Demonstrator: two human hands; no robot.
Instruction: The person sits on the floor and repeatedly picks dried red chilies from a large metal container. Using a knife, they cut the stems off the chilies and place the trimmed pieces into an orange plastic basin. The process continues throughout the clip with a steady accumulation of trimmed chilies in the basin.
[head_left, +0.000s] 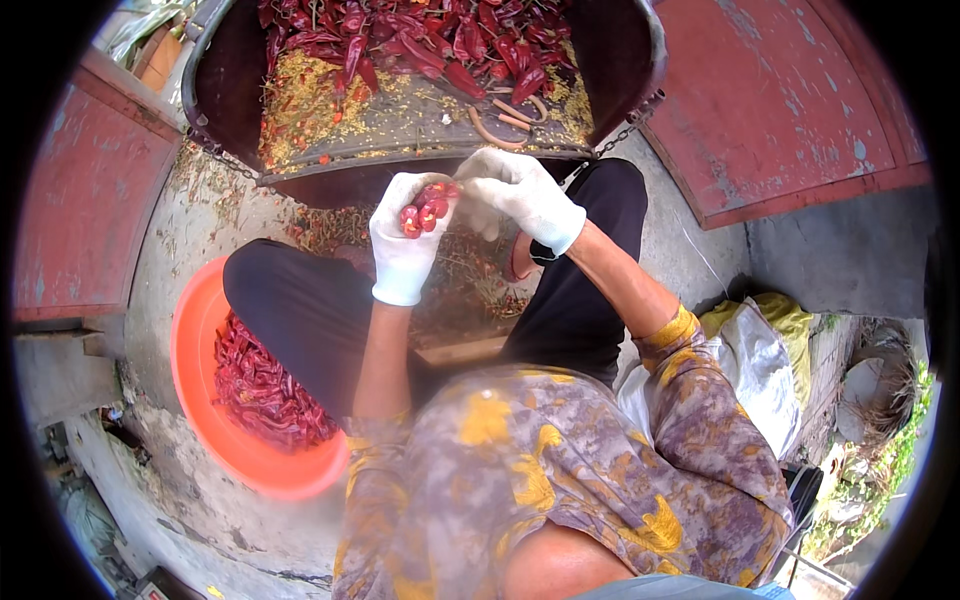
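Observation:
My left hand (412, 217), in a white glove, is closed around several dried red chili peppers (429, 210), whose cut or broken ends show seeds. Beside it, my right hand (514, 187), gloved too, has its fingers bent at the tips of the held peppers; whether it pinches something is hidden. Just beyond both hands stands a dark metal cart bed (420, 150) with a heap of dried red chili peppers (450, 45) at its far side. Yellow seeds (307, 105) and a few curved brownish strips (491, 131) lie nearer its front edge.
An orange plastic basin (191, 360) holding red chili pieces (262, 382) stands left of my left leg. Stems and scraps (480, 270) litter the concrete floor. Red metal panels (780, 97) flank the cart on both sides. White and yellow-green sacks (757, 367) lie at the right.

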